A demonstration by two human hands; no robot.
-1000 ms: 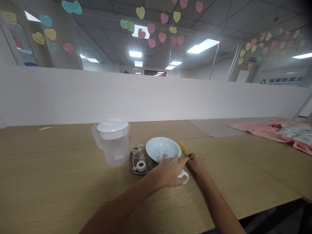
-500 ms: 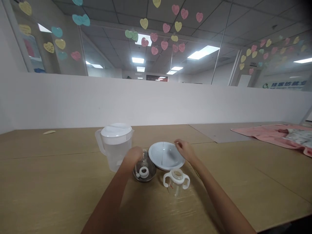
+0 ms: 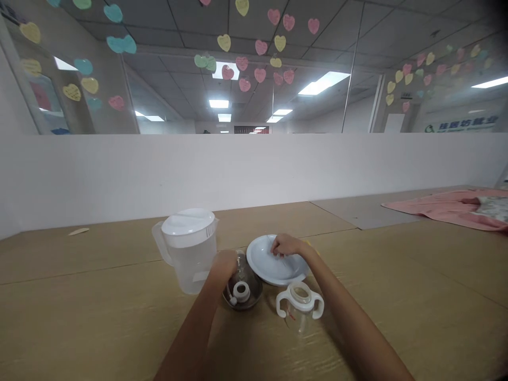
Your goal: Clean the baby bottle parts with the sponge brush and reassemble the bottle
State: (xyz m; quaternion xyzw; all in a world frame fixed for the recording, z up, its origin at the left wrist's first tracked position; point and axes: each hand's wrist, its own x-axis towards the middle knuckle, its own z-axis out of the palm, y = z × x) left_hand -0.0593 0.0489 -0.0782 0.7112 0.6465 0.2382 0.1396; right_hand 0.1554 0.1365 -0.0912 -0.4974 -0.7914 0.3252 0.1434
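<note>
While the left hand (image 3: 226, 263) reaches over the small grey metal tray (image 3: 255, 288), its grip hidden and impossible to tell, the right hand (image 3: 284, 246) hovers with bent fingers over the round white bowl (image 3: 260, 262), any hold unclear. A clear bottle with two white handles (image 3: 300, 306) stands upright on the brown wooden bench (image 3: 119, 328); a white plastic ring (image 3: 242, 299) lies in the tray.

I watch through one head-worn camera looking from above the near side of the wooden tabletop (image 3: 397, 286), facing forward and slightly down, near enough to take in the left hand (image 3: 225, 262) and right hand (image 3: 288, 245), with the white wall (image 3: 254, 169) and glass partition (image 3: 309, 55) filling the view beyond.
</note>
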